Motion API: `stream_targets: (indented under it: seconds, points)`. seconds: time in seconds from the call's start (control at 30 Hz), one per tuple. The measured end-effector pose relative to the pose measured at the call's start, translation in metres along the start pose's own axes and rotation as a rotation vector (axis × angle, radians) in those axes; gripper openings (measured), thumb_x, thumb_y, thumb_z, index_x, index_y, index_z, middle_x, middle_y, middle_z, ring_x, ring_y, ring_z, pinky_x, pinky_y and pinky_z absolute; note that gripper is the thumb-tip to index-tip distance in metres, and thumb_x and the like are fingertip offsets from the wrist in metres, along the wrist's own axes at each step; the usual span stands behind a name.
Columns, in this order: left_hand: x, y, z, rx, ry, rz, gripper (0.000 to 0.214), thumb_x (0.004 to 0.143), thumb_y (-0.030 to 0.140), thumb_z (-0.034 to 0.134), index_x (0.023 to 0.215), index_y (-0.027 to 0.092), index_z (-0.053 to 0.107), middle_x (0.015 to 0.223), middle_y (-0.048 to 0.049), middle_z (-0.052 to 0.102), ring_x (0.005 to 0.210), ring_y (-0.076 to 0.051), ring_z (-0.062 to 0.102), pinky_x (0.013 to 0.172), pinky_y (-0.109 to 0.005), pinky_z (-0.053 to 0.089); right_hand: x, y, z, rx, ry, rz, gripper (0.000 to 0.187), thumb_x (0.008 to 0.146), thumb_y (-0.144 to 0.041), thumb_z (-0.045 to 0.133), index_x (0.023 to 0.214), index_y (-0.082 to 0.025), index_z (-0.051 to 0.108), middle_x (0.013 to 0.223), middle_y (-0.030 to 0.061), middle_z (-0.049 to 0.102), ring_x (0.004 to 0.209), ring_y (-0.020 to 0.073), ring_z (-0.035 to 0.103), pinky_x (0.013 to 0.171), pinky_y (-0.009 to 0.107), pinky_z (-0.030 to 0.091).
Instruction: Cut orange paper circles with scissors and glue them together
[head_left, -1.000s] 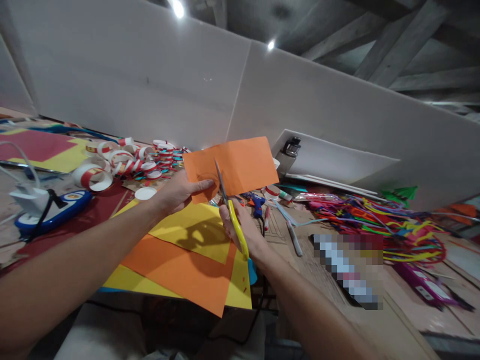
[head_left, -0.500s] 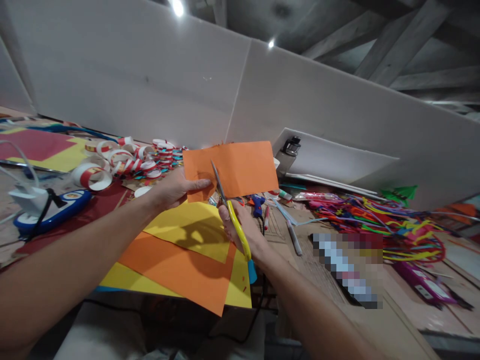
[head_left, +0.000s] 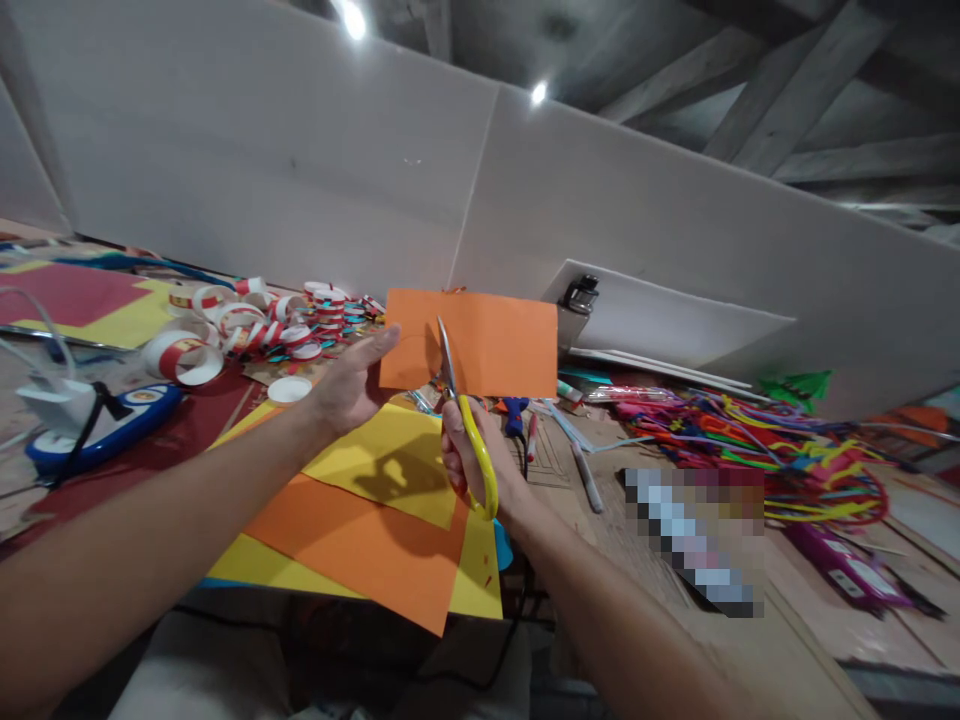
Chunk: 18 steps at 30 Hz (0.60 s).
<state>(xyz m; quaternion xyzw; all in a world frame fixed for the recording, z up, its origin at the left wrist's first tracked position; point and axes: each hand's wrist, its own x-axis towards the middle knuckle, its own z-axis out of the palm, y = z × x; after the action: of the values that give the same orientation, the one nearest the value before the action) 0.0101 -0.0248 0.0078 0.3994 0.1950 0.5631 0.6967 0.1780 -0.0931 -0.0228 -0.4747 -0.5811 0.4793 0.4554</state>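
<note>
A small orange sheet of paper [head_left: 502,345] is held up over the table, facing me. My left hand [head_left: 356,378] is at its left edge, the thumb overlapping the front and the other fingers partly hidden behind. In my right hand [head_left: 471,455] is a pair of scissors [head_left: 484,475] with yellow handles, fingers wrapped round them. The blades point up in front of the orange sheet; how far apart they are, I cannot tell. Below both hands lie a yellow sheet [head_left: 360,465] and a larger orange sheet [head_left: 352,545], overlapping on more yellow paper.
Curled red-and-white paper rings [head_left: 240,325] lie at the back left, near a blue-and-white power strip [head_left: 105,430]. A blue glue gun [head_left: 514,415] and a pen [head_left: 586,478] are right of my hands. Colourful pipe cleaners [head_left: 750,440] are heaped farther right. White panels [head_left: 300,150] stand behind.
The orange sheet has shifted slightly right and turned flatter towards me. My left thumb has moved from well over the sheet to its left edge. The scissors have tilted more upright.
</note>
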Motion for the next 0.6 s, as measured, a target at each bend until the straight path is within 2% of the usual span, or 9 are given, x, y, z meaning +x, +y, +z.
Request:
stream_targets:
  seconds: [0.1, 0.2, 0.3, 0.43, 0.53, 0.6]
  points:
    - [-0.003, -0.013, 0.01, -0.014, 0.014, 0.079, 0.034, 0.076, 0.034, 0.079, 0.104, 0.017, 0.07, 0.11, -0.008, 0.074, 0.09, -0.019, 0.071, 0.073, -0.03, 0.06, 0.0, -0.001, 0.007, 0.143, 0.022, 0.031, 0.051, 0.084, -0.074, 0.053, 0.087, -0.024, 0.042, 0.06, -0.0089, 0.04, 0.036, 0.0048, 0.032, 0.03, 0.017, 0.03]
    - [-0.004, -0.021, 0.016, 0.013, 0.133, 0.111, 0.034, 0.068, 0.024, 0.084, 0.096, 0.015, 0.068, 0.1, -0.0061, 0.075, 0.076, -0.014, 0.068, 0.064, -0.025, 0.058, 0.0, -0.002, 0.012, 0.162, 0.012, 0.025, 0.051, 0.085, -0.074, 0.053, 0.087, -0.024, 0.041, 0.059, -0.0092, 0.042, 0.036, 0.0049, 0.034, 0.029, 0.017, 0.033]
    - [-0.001, -0.019, 0.015, 0.034, 0.214, 0.134, 0.033, 0.065, 0.022, 0.084, 0.092, 0.014, 0.067, 0.094, -0.0046, 0.074, 0.073, -0.013, 0.067, 0.065, -0.025, 0.057, -0.002, -0.003, 0.015, 0.143, -0.037, 0.019, 0.05, 0.086, -0.073, 0.053, 0.088, -0.024, 0.043, 0.059, -0.0098, 0.041, 0.035, 0.0046, 0.035, 0.029, 0.017, 0.034]
    - [0.002, -0.01, 0.008, 0.053, 0.277, 0.173, 0.035, 0.062, 0.021, 0.085, 0.091, 0.015, 0.066, 0.087, -0.0018, 0.073, 0.07, -0.013, 0.066, 0.064, -0.026, 0.056, -0.004, -0.002, 0.016, 0.155, -0.101, -0.009, 0.049, 0.087, -0.07, 0.055, 0.101, -0.024, 0.048, 0.064, -0.0092, 0.042, 0.036, 0.0038, 0.035, 0.029, 0.016, 0.032]
    - [0.003, -0.008, 0.007, 0.084, 0.285, 0.188, 0.035, 0.063, 0.022, 0.084, 0.092, 0.015, 0.066, 0.085, -0.0015, 0.072, 0.067, -0.013, 0.066, 0.058, -0.025, 0.053, -0.003, 0.001, 0.016, 0.16, -0.101, -0.015, 0.045, 0.089, -0.067, 0.054, 0.104, -0.025, 0.047, 0.064, -0.0094, 0.042, 0.036, 0.0038, 0.034, 0.029, 0.016, 0.031]
    - [0.002, -0.009, 0.008, 0.107, 0.265, 0.184, 0.035, 0.063, 0.023, 0.083, 0.094, 0.014, 0.067, 0.087, -0.0028, 0.073, 0.067, -0.014, 0.066, 0.057, -0.024, 0.053, -0.001, 0.004, 0.015, 0.149, -0.092, -0.007, 0.043, 0.09, -0.067, 0.053, 0.097, -0.025, 0.045, 0.061, -0.0099, 0.039, 0.036, 0.0043, 0.033, 0.03, 0.016, 0.031]
